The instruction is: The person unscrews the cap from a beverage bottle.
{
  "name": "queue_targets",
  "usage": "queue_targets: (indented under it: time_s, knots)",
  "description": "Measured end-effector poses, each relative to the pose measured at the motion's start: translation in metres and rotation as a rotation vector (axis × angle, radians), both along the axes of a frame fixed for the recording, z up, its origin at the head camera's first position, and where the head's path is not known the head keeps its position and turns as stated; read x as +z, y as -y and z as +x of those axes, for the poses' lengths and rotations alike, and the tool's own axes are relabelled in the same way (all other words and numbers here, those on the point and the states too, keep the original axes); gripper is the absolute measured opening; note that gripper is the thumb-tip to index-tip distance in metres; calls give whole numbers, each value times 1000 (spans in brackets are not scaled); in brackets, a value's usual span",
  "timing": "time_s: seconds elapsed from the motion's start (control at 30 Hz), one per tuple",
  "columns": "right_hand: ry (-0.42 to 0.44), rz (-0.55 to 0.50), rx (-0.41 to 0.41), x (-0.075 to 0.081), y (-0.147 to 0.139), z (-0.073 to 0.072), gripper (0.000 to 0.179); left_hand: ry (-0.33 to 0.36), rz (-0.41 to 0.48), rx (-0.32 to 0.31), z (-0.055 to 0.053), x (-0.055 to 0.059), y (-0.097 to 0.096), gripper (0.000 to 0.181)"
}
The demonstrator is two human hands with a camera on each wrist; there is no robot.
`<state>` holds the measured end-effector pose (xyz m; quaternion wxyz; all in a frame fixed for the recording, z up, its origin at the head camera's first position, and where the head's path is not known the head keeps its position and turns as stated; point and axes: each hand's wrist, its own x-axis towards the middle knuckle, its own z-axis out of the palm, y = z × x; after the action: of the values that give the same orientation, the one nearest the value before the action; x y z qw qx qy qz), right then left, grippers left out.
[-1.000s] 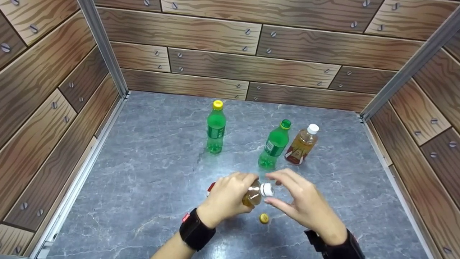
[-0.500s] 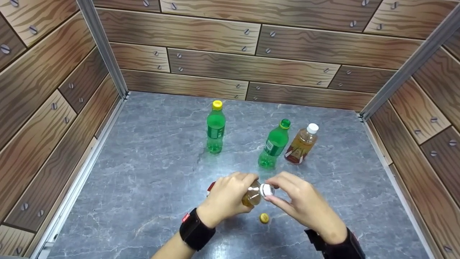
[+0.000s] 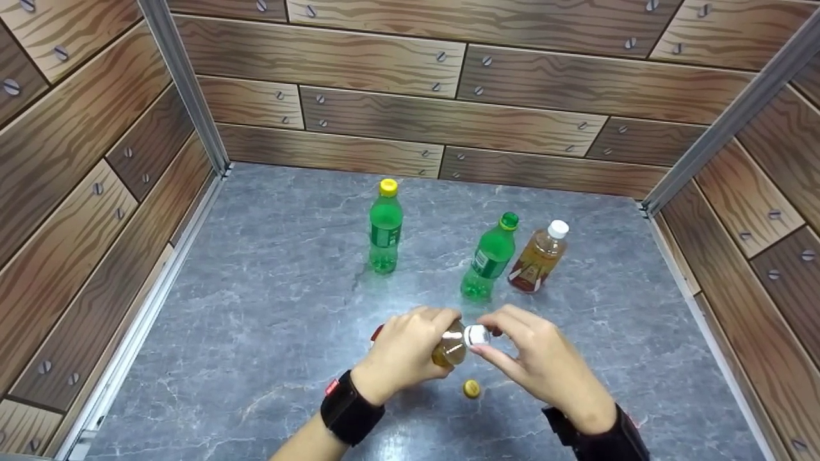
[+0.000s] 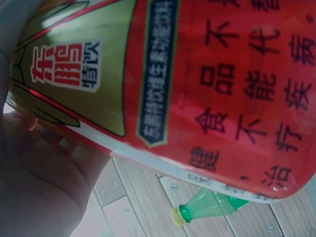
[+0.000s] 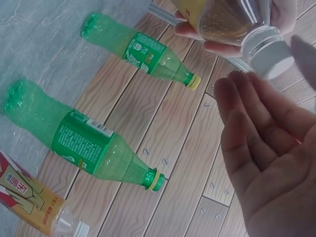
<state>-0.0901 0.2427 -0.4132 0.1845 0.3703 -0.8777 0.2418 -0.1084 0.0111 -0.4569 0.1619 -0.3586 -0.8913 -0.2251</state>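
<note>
My left hand (image 3: 407,349) grips a drink bottle (image 3: 450,346) of amber liquid, tilted on its side, neck toward the right. Its red and yellow label (image 4: 217,98) fills much of the left wrist view; in the head view the hand hides most of it. The white cap (image 3: 476,336) is on the bottle's neck. My right hand (image 3: 544,358) pinches that cap between thumb and fingertips; the right wrist view shows the cap (image 5: 272,58) at the fingertips. Below the neck, a loose yellow cap (image 3: 471,388) lies on the grey tabletop (image 3: 256,307).
A green bottle (image 3: 385,224) with a yellow cap stands behind the hands. Further right stands a green bottle (image 3: 490,256) without a cap, beside a white-capped amber drink bottle (image 3: 539,259). Wood-patterned walls (image 3: 384,109) close in the back and both sides.
My right thumb and fingers, apart around the white cap a second ago, have closed onto it and moved slightly there. The left hand and bottle stay in place.
</note>
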Motion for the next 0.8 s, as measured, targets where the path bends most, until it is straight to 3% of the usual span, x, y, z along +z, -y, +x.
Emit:
queue_targets:
  time_s: [0.13, 0.47, 0.67, 0.8]
  knots:
    - [22, 6, 27, 0, 0, -1, 27, -4, 9, -11, 0, -1, 0, 59]
    - [-66, -21, 131, 0, -1, -3, 43, 1, -10, -4, 0, -1, 2, 63]
    - [-25, -24, 63, 0, 0, -2, 57, -7, -8, 6, 0, 0, 3, 62]
    - [8, -25, 6, 0, 2, -1, 42, -5, -12, 11, 0, 0, 3, 62]
